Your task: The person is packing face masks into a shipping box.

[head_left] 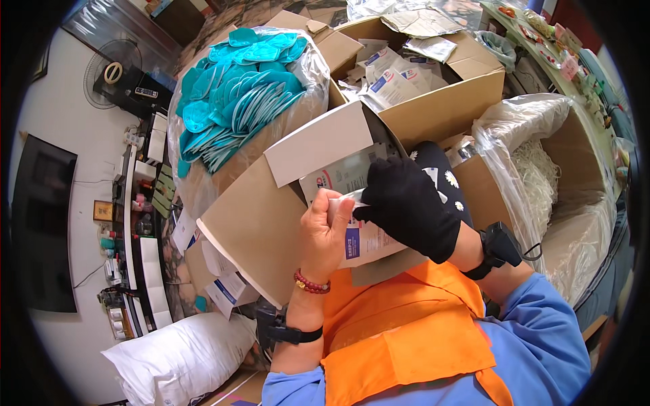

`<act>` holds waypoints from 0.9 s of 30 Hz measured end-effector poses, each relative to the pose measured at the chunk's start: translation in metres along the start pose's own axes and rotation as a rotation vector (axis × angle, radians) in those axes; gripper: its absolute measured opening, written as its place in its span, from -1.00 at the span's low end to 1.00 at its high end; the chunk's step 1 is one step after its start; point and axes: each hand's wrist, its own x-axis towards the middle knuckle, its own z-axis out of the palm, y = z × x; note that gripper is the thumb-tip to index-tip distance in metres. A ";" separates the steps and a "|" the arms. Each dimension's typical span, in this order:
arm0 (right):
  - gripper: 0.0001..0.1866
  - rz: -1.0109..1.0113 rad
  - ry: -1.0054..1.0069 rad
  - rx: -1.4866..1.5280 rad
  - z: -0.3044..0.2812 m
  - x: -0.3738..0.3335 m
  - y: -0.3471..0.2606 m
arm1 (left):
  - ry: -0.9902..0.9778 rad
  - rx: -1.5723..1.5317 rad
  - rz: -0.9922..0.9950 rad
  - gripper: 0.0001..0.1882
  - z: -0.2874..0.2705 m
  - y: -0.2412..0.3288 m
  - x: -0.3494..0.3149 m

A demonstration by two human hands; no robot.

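Mottled dark and reddish floor [330,15] shows at the left and far side; a small teal piece [200,303] lies on it, near a plump white sack [183,355].

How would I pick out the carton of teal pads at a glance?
Start at the black television, far left, then go up and right to the fan. To its right, up and left of the left hand, stands a plastic-lined carton. Its heaped teal pads set it apart from the neighbouring carton of white packets.
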 end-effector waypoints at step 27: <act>-0.91 -0.338 -0.094 -0.138 -0.004 -0.011 0.009 | 0.056 -0.600 -0.438 -0.74 0.039 -0.001 0.016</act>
